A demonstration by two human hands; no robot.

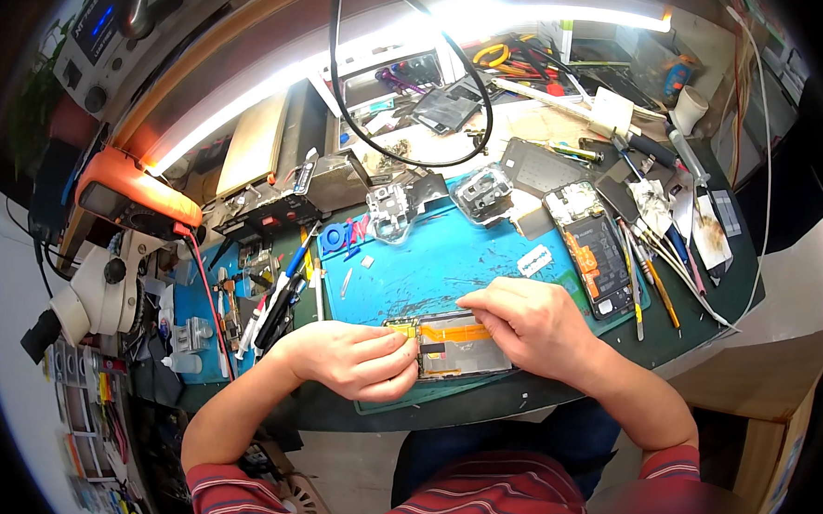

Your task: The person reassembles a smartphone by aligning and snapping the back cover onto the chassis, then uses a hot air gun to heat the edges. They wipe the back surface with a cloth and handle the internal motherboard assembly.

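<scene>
An opened phone housing lies sideways in front of me at the mat's near edge. An orange flex cable runs along it. My left hand grips the housing's left end, fingers bent and close together, hiding that corner. Over the right end, my right hand is closed with thumb and forefinger pinched near the cable; what sits between them is hidden. Beyond it to the right lies a second opened phone with its black battery and orange parts showing. A razor blade rests on the blue mat.
An orange multimeter with a red lead stands at the left. Pens and tweezers lie beside the mat. Clear plastic pieces sit at its far edge. Screwdrivers and tools crowd the right. A black cable loop hangs above the bench.
</scene>
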